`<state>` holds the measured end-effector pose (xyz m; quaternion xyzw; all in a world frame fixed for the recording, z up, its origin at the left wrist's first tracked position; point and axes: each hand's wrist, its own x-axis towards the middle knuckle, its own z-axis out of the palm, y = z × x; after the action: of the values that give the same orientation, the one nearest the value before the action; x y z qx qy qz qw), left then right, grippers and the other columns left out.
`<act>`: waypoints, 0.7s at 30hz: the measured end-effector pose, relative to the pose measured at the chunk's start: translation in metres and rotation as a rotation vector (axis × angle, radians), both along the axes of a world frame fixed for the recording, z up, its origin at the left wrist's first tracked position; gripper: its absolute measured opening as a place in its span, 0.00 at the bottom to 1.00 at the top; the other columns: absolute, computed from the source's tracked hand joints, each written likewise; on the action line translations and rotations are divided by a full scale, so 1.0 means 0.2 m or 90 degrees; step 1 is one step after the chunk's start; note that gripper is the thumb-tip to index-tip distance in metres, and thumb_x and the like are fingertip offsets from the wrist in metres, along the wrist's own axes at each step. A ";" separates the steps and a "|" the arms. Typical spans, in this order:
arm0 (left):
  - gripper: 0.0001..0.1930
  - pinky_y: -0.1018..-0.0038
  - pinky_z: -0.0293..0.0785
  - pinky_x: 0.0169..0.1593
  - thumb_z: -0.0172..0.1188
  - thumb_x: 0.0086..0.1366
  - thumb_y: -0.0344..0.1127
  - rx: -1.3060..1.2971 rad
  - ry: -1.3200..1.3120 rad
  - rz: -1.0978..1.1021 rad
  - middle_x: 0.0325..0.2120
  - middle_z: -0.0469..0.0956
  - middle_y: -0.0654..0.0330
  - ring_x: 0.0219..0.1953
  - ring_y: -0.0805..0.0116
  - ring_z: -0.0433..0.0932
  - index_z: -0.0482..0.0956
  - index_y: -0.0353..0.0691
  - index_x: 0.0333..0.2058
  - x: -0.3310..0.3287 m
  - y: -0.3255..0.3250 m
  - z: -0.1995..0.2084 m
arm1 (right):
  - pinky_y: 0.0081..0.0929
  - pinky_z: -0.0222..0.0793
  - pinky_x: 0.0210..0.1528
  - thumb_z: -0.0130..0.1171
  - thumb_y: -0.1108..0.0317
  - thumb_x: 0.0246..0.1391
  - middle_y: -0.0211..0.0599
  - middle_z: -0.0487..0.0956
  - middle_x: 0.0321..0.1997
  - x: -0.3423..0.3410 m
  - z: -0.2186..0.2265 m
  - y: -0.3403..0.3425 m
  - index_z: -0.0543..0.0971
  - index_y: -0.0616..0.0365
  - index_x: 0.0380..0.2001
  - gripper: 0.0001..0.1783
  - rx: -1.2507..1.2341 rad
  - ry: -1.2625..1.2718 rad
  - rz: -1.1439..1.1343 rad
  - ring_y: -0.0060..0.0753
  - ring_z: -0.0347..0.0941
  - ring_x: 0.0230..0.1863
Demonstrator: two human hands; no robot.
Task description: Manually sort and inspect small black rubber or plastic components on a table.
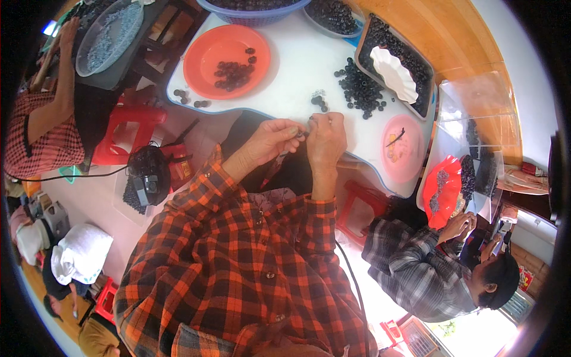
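Observation:
My left hand (272, 140) and my right hand (326, 139) meet just in front of the table's near edge, fingertips almost touching. Between the left thumb and forefinger is a small black round part (300, 135). The right fingers are curled in a pinch, and what they hold is mostly hidden. Just beyond the hands, a few small black parts (320, 102) lie beside a little cluster of tiny pieces. A loose pile of black round parts (360, 89) spreads to their right. An orange-red basin (196, 66) to the left contains more dark round parts.
A pink plate (389, 128) with small bits sits at the right. Behind are a tray of black parts (380, 37) bearing a white scalloped dish (395, 74), and a blue basket (253, 16). A co-worker in grey plaid (410, 268) sits right; red stools (122, 134) stand around.

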<state>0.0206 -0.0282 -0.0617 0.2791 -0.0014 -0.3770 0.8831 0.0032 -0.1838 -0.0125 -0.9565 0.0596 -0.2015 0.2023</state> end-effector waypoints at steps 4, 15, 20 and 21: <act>0.13 0.78 0.79 0.38 0.55 0.69 0.33 0.007 0.012 0.003 0.36 0.81 0.56 0.31 0.75 0.80 0.76 0.30 0.48 -0.01 0.01 0.01 | 0.41 0.70 0.37 0.63 0.71 0.48 0.39 0.74 0.37 0.00 -0.01 0.00 0.82 0.57 0.34 0.08 -0.006 0.016 -0.008 0.47 0.74 0.37; 0.13 0.78 0.79 0.37 0.55 0.70 0.33 -0.016 0.003 0.019 0.36 0.81 0.57 0.31 0.75 0.80 0.76 0.31 0.48 -0.01 0.04 0.01 | 0.40 0.70 0.37 0.62 0.71 0.48 0.40 0.74 0.36 0.01 0.00 0.04 0.81 0.58 0.32 0.07 -0.032 0.018 -0.010 0.46 0.74 0.36; 0.13 0.79 0.79 0.37 0.56 0.69 0.33 -0.026 0.012 0.031 0.35 0.81 0.57 0.31 0.76 0.79 0.76 0.31 0.48 0.00 0.05 0.03 | 0.37 0.70 0.36 0.62 0.73 0.48 0.42 0.74 0.34 -0.01 -0.01 0.06 0.80 0.60 0.31 0.05 0.001 -0.011 0.003 0.46 0.74 0.36; 0.13 0.79 0.78 0.37 0.56 0.69 0.33 -0.035 0.012 0.042 0.35 0.81 0.58 0.31 0.76 0.79 0.76 0.31 0.48 0.00 0.05 0.04 | 0.33 0.70 0.35 0.61 0.74 0.50 0.39 0.76 0.34 -0.02 -0.01 0.05 0.80 0.61 0.32 0.05 0.146 -0.045 0.024 0.41 0.75 0.34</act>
<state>0.0200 -0.0192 -0.0528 0.2515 0.0057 -0.3500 0.9023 -0.0007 -0.1731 -0.0154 -0.9201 0.0573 -0.2235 0.3164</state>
